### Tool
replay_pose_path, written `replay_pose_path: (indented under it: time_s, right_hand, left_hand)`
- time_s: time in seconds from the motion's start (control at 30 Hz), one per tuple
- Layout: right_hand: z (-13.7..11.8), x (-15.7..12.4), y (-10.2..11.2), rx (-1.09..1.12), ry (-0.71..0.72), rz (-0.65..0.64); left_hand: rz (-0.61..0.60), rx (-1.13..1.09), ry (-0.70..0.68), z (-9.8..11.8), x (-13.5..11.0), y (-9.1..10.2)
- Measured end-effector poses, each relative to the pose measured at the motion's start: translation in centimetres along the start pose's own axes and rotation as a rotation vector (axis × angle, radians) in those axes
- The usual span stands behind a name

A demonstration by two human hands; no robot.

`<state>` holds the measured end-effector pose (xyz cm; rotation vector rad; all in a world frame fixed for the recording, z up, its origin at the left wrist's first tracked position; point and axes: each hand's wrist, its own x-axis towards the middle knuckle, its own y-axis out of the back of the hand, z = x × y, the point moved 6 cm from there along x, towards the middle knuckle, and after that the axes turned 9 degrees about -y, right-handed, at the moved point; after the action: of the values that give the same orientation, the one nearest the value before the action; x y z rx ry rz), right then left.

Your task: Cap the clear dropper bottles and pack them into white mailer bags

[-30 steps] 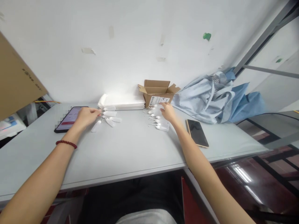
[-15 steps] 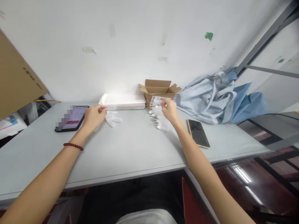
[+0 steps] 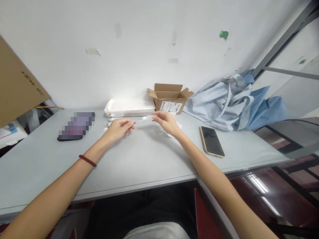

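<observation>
Between my hands, a little above the table, is a small white-and-clear piece with a thin string (image 3: 145,118); its exact kind is too small to tell. My right hand (image 3: 167,123) pinches its clear end. Thumb and fingertips of my left hand (image 3: 119,129) are closed at the string end. Several like pieces (image 3: 166,133) lie under and beside my right hand, partly hidden by it. Another group of white pieces (image 3: 106,125) lies behind my left hand, mostly covered.
A stack of white sheets or envelopes (image 3: 129,108) lies against the wall beside an open cardboard box (image 3: 171,96). One phone (image 3: 76,127) is at left, another (image 3: 211,141) at right. Blue cloth (image 3: 221,106) is heaped at the back right. The table's front edge (image 3: 139,188) runs before me.
My right hand has moved left and slightly down from before the box, bringing a stringed piece along. My left hand has moved right from the left group towards it.
</observation>
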<state>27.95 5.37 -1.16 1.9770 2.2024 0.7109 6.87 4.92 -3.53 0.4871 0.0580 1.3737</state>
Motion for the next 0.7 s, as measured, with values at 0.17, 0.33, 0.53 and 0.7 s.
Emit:
replay_pose_path:
  time_s: [0.17,0.33,0.53,0.7]
  right_hand:
    - [-0.31,-0.19,-0.14,-0.084,0.015,-0.004]
    - [-0.5,-0.25,-0.37,-0.091,0.032,-0.018]
    - [-0.09,-0.07,0.02,-0.086,0.036,0.034]
    - [0.05,0.02,0.23,-0.08,0.053,0.057]
  left_hand:
    - [-0.007,-0.027,0.012,-0.15,-0.03,0.21]
    - [-0.021,-0.058,0.036,-0.01,-0.12,0.01]
    - [0.005,-0.135,0.06,0.24,-0.11,0.18]
    - [-0.001,-0.073,0.032,0.09,-0.11,0.41]
